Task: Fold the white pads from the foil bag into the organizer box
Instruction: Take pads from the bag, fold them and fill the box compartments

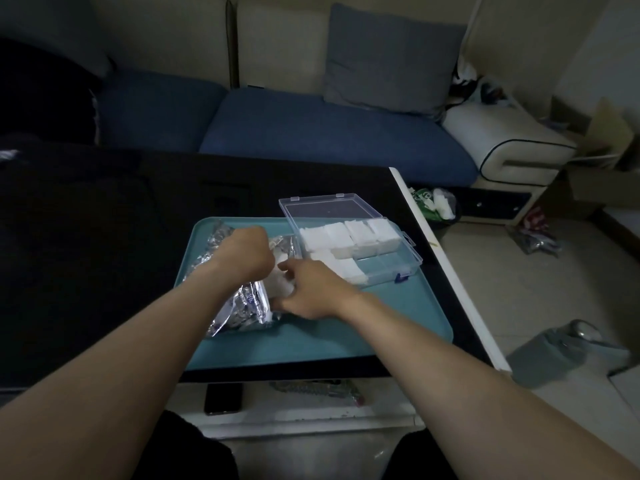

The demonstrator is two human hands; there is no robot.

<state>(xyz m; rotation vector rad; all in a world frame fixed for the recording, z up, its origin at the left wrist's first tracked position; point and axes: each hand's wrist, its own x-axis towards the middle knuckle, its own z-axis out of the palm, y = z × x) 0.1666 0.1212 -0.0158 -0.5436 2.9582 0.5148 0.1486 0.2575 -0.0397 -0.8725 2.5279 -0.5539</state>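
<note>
Both hands at foil bag (239,306) on teal tray (381,327); left hand (247,252) fingers hidden, state unclear; right hand (311,289) fingers grip white pad (280,284); organizer box (391,261) right, lid open, holding folded pads (346,237)

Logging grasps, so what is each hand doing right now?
Left hand: fingers curled on the foil bag, holding its mouth.
Right hand: fingers curled round a white pad at the bag's opening.
</note>
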